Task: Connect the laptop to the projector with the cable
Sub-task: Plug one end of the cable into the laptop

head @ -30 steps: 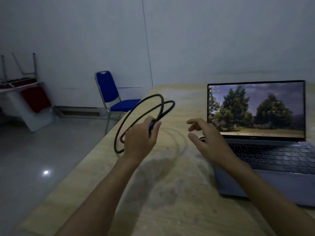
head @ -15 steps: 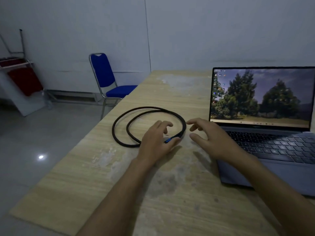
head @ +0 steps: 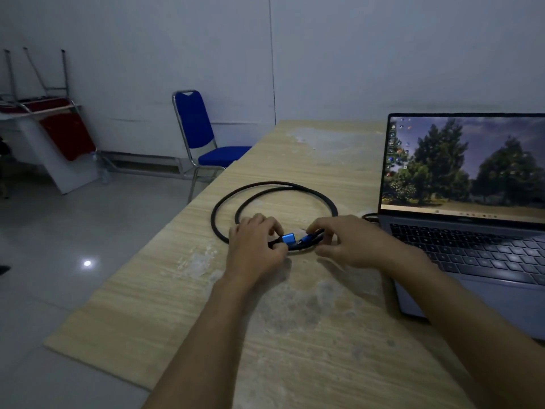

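Note:
A black cable (head: 275, 185) lies coiled in two loops on the wooden table (head: 295, 335). Both of its blue plugs sit at the near side of the coil. My left hand (head: 255, 249) pinches one blue plug (head: 288, 238). My right hand (head: 348, 242) pinches the other blue plug (head: 306, 239) just to its right. The open laptop (head: 472, 208) stands on the table at the right, its screen lit with a picture of trees. A dark cord end (head: 370, 216) reaches the laptop's left side. No projector is in view.
The table's left edge runs diagonally from near left to far centre. A blue chair (head: 203, 143) stands beside that edge. Further left, a white table with a red chair (head: 63, 134) upside down on it stands against the wall. Tiled floor fills the left.
My left hand has lowered the coil from the air onto the table. My right hand has moved left from the laptop to the coil, and both hands now pinch the blue plugs.

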